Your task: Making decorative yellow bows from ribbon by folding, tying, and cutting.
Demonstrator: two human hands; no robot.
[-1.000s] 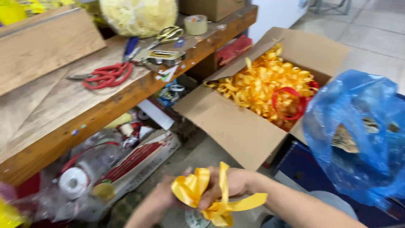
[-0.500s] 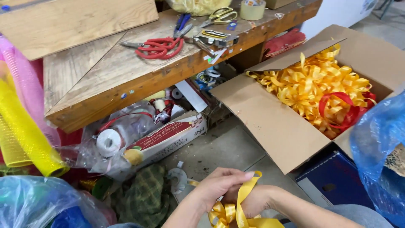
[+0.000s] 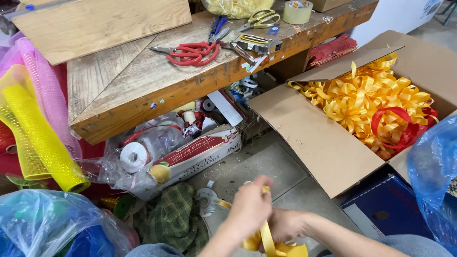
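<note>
Both my hands work a yellow ribbon (image 3: 266, 238) at the bottom centre of the head view. My left hand (image 3: 250, 207) is on top, its fingers closed round the upper end of the ribbon. My right hand (image 3: 285, 224) lies under and behind it, gripping the ribbon lower down; its fingers are mostly hidden. The ribbon's loops trail off the lower edge. To the right stands an open cardboard box (image 3: 314, 138) full of yellow ribbon bows (image 3: 366, 97), with a red ribbon loop (image 3: 402, 126) among them.
A wooden workbench (image 3: 143, 81) carries red scissors (image 3: 190, 52), gold scissors (image 3: 259, 19), a stapler (image 3: 252, 43) and a tape roll (image 3: 298, 11). Yellow and pink mesh rolls (image 3: 33, 123) stand left. Blue plastic bags (image 3: 435, 171) lie right; a ribbon spool (image 3: 134, 157) sits under the bench.
The camera has swung left and down. My hands and the ribbon sank toward the lower edge, and my left hand now covers the ribbon's top, where a spread bow showed a second ago.
</note>
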